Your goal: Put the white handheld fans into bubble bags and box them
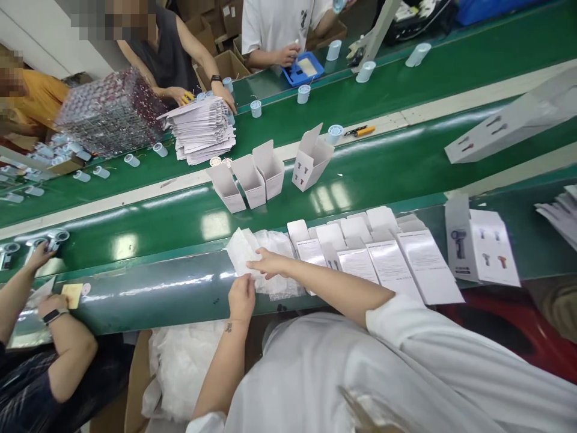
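White foam wrap (241,251) lies on the green conveyor belt (148,294), its lower edge pinched by the left hand (241,297) while the right hand (265,263) rests open across it, beside a row of white cartons (356,231) and printed leaflets (392,267).

Green conveyor belts (135,234): upright white cartons (268,170), stacked flat carton blanks (201,131), laid-out open cartons (383,258), small pale cylinders (304,93).
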`<control>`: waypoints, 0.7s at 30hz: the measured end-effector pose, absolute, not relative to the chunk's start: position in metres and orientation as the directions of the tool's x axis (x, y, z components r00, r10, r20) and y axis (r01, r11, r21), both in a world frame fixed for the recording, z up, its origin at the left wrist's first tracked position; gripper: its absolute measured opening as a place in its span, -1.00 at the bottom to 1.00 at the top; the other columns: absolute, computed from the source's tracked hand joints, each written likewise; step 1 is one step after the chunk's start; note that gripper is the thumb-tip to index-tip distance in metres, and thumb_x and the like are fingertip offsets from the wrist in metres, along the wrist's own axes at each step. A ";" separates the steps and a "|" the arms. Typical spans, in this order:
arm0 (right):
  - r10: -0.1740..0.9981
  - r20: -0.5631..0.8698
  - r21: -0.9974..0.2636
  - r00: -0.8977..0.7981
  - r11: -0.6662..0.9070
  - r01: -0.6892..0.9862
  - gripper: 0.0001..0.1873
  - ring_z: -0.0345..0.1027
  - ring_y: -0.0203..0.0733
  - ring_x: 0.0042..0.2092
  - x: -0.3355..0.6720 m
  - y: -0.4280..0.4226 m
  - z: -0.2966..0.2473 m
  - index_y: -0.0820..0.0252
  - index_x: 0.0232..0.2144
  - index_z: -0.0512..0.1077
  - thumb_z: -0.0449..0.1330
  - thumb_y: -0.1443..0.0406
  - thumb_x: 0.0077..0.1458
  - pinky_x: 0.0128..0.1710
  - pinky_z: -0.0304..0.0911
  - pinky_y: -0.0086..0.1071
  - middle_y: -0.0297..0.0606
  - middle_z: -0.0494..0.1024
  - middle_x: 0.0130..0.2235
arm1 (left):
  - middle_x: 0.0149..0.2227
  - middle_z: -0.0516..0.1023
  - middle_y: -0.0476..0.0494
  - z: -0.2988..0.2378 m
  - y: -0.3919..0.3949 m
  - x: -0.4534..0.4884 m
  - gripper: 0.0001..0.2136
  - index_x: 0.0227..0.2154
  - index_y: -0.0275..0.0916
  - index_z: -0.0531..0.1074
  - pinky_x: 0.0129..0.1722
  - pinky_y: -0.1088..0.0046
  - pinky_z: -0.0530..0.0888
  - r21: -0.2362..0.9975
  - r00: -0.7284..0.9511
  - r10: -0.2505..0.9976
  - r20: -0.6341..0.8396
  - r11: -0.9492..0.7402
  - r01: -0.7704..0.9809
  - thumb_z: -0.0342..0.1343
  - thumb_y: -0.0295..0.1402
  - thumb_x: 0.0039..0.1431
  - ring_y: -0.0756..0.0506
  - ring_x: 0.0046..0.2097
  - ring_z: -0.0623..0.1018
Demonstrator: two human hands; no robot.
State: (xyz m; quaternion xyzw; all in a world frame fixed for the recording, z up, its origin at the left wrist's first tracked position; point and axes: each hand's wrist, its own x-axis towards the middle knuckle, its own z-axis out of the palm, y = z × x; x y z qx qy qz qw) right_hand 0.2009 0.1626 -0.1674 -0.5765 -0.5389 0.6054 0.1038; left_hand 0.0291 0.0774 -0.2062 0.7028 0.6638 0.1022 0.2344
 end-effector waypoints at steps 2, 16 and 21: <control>0.836 -0.499 -0.782 -0.227 -0.322 0.534 -0.49 0.39 -0.11 -0.19 0.221 0.178 -0.155 0.29 0.04 0.30 0.18 0.16 0.08 -0.17 0.33 -0.27 -0.06 0.50 -0.09 | -0.20 0.54 -0.29 -0.199 0.078 0.037 -0.76 -0.15 -0.29 0.47 -0.03 0.21 0.42 0.412 0.224 0.941 -0.255 -0.103 0.905 -0.06 -0.40 0.23 -0.21 -0.08 0.52; 0.950 -0.257 -0.091 -0.177 0.159 0.983 -0.54 0.38 0.06 -0.08 0.401 0.350 -0.099 0.16 0.08 0.33 -0.03 0.48 0.14 -0.09 0.21 -0.10 0.06 0.43 -0.04 | -0.16 0.53 -0.26 -0.120 0.235 0.101 -0.74 -0.18 -0.23 0.42 0.01 0.33 0.38 0.528 0.135 0.953 0.272 -0.265 0.807 -0.16 -0.35 0.28 -0.14 -0.04 0.49; 0.968 -0.135 -0.156 -0.212 0.190 0.969 -0.65 0.36 0.05 0.00 0.394 0.364 -0.096 0.32 -0.07 0.42 0.00 0.47 0.12 -0.08 0.20 -0.22 0.08 0.46 -0.04 | -0.10 0.48 -0.42 -0.080 0.327 0.173 -0.65 -0.07 -0.34 0.35 0.01 0.17 0.34 0.386 -0.066 0.992 0.105 0.020 0.922 -0.02 -0.18 0.22 -0.30 0.00 0.44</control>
